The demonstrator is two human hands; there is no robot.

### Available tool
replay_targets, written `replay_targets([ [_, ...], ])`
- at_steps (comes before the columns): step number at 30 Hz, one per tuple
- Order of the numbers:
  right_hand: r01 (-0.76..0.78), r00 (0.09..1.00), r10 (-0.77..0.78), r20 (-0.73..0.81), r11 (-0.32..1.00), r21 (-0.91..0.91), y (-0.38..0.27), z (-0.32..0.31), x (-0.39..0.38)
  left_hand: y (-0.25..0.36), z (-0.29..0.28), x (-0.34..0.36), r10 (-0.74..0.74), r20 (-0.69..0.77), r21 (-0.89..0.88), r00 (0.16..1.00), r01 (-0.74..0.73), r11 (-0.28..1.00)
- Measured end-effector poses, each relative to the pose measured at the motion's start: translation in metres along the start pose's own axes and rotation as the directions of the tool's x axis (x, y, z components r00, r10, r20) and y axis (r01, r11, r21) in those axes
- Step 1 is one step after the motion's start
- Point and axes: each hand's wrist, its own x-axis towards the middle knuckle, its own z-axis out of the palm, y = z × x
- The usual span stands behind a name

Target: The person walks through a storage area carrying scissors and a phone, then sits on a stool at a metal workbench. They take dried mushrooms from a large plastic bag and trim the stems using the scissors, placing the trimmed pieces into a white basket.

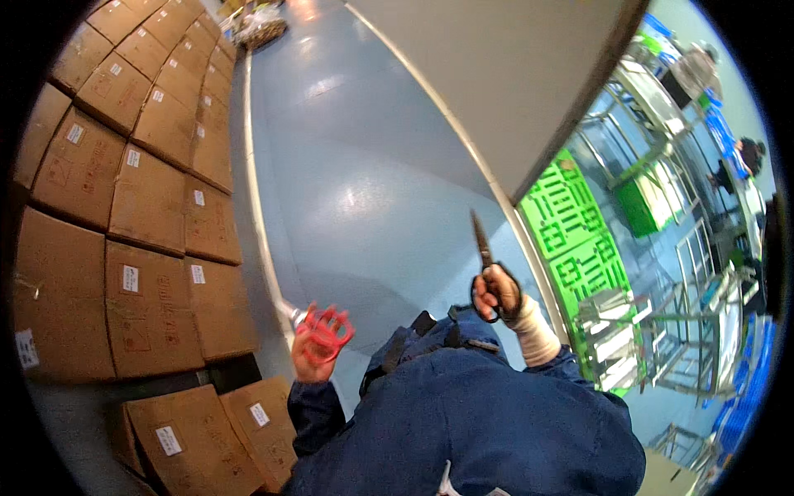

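Note:
My right hand (pixel 506 293) is closed on a pair of black-handled scissors (pixel 482 240), fingers through the loops. The dark blades are together and point away from me. A pale wrap covers the wrist below it. My left hand (pixel 310 360) grips a second pair of scissors with red handles (pixel 337 329). Its loops stick out to the right of the fingers, and a short shiny part shows at the upper left of the hand. The rest of its blades is hidden or blurred. Both hands are in front of my dark blue jacket, well apart.
Stacked cardboard boxes (pixel 149 198) form a wall on the left. A blue floor (pixel 356 165) with pale border strips runs ahead. A grey wall panel (pixel 513 74) stands at right, beside green plastic pallets (pixel 571 215), metal racks (pixel 695 331) and people farther off.

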Motion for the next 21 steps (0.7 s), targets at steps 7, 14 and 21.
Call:
replay_targets([
  [7,0.015,0.983,-0.030,-0.183,0.996,-0.086,-0.073,-0.048,0.162,0.049,0.067,0.253,-0.203,0.164,0.228,0.965,0.163,0.960],
  [14,-0.040,0.997,0.028,-0.074,0.985,-0.170,-0.170,-0.067,0.407,0.106,0.099,0.445,-0.177,0.058,0.128,0.983,0.168,0.977],
  [21,0.224,0.930,-0.028,0.367,0.835,-0.502,-0.271,0.003,0.672,0.201,0.045,0.561,0.122,-0.346,-0.021,0.930,-0.138,0.990],
])
